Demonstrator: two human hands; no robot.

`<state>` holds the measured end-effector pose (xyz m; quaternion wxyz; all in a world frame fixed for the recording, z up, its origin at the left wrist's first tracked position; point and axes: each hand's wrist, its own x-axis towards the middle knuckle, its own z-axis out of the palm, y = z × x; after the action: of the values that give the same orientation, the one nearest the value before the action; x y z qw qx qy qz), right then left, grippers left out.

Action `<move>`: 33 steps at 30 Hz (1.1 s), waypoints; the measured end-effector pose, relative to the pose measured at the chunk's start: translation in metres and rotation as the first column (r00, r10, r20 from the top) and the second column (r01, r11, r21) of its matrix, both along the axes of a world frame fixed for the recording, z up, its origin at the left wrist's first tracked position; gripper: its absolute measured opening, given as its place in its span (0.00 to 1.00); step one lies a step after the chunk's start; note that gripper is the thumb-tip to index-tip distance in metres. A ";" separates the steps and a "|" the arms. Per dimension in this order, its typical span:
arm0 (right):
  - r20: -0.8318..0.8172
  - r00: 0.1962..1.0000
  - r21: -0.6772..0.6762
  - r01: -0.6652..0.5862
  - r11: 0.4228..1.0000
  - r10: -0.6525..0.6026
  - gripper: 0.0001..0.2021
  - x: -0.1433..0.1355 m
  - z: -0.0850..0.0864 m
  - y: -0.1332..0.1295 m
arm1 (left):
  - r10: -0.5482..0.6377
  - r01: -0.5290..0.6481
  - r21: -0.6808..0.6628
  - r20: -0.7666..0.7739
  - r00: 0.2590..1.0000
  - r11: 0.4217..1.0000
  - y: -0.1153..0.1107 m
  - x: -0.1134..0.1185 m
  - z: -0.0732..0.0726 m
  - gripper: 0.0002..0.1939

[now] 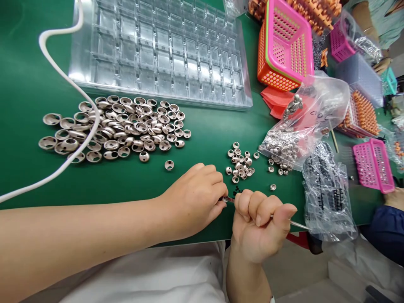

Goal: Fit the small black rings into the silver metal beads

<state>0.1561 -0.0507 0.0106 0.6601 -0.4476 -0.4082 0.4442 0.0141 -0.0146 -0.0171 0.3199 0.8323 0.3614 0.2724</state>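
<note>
My left hand [195,202] is closed, with a small metal part [224,199] pinched between thumb and forefinger; the fingers hide most of it. Just to the right, my right hand [260,223] is wrapped round a thin metal rod tool [299,225]. The tool's near end points left and meets the small part, while its other end sticks out past my right thumb. Tiny black pieces [237,190] lie on the green table [202,145] behind my hands. Small silver rings [241,162] are grouped beyond them, and a large pile of silver rings [126,124] spreads out at the left.
A clear compartment tray [164,54] lies at the back. White cable [67,78] crosses the left side. On the right are a bag of metal parts [303,126], a bag of black parts [328,189], stacked baskets [285,46] and a pink basket [374,165]. Other people's arms show at right.
</note>
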 end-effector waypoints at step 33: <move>0.012 0.999 0.109 -0.042 0.993 0.041 0.27 0.000 -0.007 -0.005 | -0.041 0.038 -0.056 -0.054 0.998 0.998 0.003 -0.002 0.007 0.03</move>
<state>0.1561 -0.0553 0.0036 0.6722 -0.4044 -0.4445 0.4324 0.0120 -0.0120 -0.0098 0.3380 0.8374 0.3608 0.2330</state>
